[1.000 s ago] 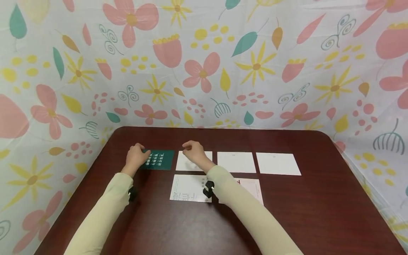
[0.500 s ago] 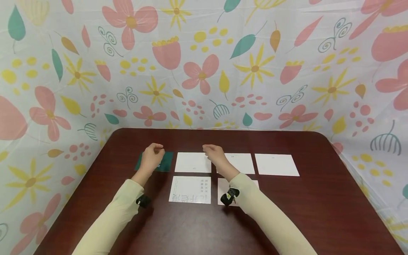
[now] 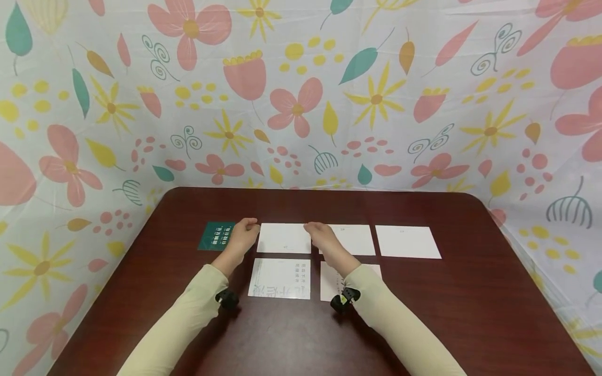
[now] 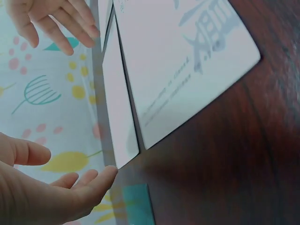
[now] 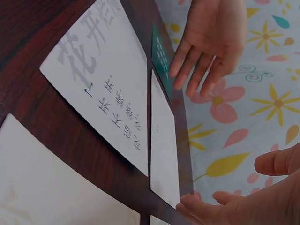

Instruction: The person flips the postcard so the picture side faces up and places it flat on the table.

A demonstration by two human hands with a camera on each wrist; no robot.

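A plain white card (image 3: 284,239) lies flat in the back row, between my two hands. At its left edge is my left hand (image 3: 239,241), beside a dark green card (image 3: 213,237) with white lettering. My right hand (image 3: 329,244) is at the white card's right edge and covers part of another white card (image 3: 356,241). In the left wrist view, the left hand (image 4: 56,190) has extended fingers, one tip at the card's corner. The right wrist view shows the right hand (image 5: 248,204) with a fingertip at the card's opposite end. Neither hand grips anything.
A lettered white card (image 3: 279,279) lies in front, with a pale pink card (image 3: 329,282) partly under the right forearm in view. Another white card (image 3: 408,242) ends the back row. The brown table (image 3: 494,303) backs onto a floral cloth (image 3: 301,104).
My left hand has moved right from over the green card to the middle white card. The right hand has moved right from that card to its right edge. The cards stay in place.
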